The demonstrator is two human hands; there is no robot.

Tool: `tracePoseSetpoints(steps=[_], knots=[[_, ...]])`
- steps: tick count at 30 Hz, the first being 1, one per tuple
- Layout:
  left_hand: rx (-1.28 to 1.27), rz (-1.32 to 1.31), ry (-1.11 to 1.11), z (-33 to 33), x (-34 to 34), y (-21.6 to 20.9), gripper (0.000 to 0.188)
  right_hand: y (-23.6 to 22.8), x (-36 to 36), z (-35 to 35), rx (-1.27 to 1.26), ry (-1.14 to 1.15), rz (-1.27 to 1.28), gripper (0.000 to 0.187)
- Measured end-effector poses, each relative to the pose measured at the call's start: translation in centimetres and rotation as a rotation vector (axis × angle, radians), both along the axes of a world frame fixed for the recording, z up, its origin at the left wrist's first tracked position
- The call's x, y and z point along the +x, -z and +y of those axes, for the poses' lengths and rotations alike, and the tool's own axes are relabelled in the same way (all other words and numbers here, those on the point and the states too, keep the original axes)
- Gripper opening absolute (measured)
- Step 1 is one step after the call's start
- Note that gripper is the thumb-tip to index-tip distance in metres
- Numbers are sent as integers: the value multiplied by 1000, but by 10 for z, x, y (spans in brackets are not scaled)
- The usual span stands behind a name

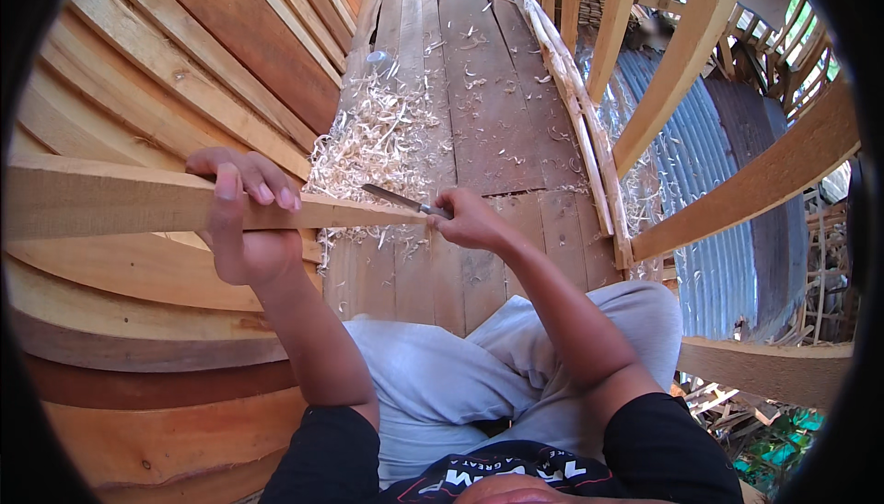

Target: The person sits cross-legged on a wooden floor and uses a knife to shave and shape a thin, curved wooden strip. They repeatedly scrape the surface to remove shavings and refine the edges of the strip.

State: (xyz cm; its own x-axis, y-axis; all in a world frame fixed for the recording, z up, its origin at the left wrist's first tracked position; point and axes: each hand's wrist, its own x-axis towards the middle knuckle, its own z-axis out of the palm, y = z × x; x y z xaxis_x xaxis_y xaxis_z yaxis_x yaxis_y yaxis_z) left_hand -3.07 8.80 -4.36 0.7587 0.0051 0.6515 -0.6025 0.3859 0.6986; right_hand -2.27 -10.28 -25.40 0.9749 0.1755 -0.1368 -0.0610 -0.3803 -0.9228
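Observation:
A long pale wooden beam reaches in from the left edge and narrows toward its tip in front of me. My left hand is wrapped round it, thumb and fingers over the top. In my right hand is a knife with a dark handle end. Its blade points up and to the left, close by the beam's tapered tip. Whether the edge touches the wood I cannot tell. Beyond the beam lies a heap of curled wood shavings.
Stacked planks line the left side. A plank floor runs ahead, with a small clear plastic item near the shavings. Wooden railing posts and a split pole edge the right; corrugated metal sheets lie beyond them.

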Motion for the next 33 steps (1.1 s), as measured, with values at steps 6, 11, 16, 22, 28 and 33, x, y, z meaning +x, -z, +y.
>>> tracePoseSetpoints(steps=[6, 11, 16, 22, 28, 33], knots=[[-41, -134, 109, 13, 0, 5, 13, 28, -8, 6, 135, 101, 80, 28], [-91, -39, -30, 11, -1, 10, 14, -6, -8, -3, 250, 104, 347, 34], [-170, 95, -139, 2, 2, 12, 18, -15, -5, -17, 241, 148, 364, 40], [-210, 151, -317, -7, 6, 12, 23, -2, -7, -18, 182, 266, 644, 51], [-265, 212, -500, -22, 0, 11, 28, -9, -17, 19, -133, 356, 60, 63], [-274, 242, -602, -35, -4, 11, 29, -27, -19, 31, -230, 356, -36, 53]])
